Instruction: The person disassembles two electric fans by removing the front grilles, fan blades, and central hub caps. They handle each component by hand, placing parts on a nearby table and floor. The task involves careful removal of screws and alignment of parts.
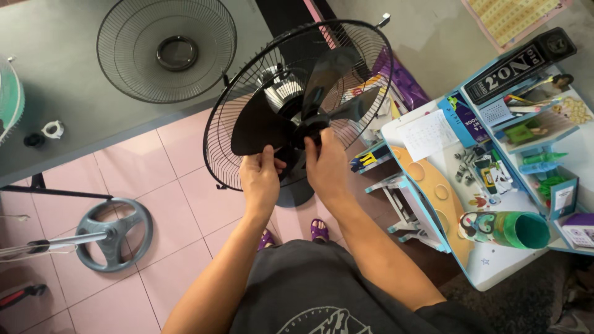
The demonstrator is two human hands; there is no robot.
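A black fan with its rear wire guard [223,124] and three-bladed propeller [263,127] stands in front of me with no front grille on. My left hand [260,176] grips the lower edge of one blade. My right hand [326,162] pinches the black hub cap [311,124] at the blade centre. The fan's motor housing [281,86] shows behind the blades. A separate black front grille [166,49] lies flat on the grey table at the upper left.
A small white and blue child's desk [433,185] stands at the right, cluttered with books, pens and a green cup [513,230]. A grey round fan base [114,234] on a pole lies on the pink tiled floor. Small white and black parts [52,128] sit on the grey table.
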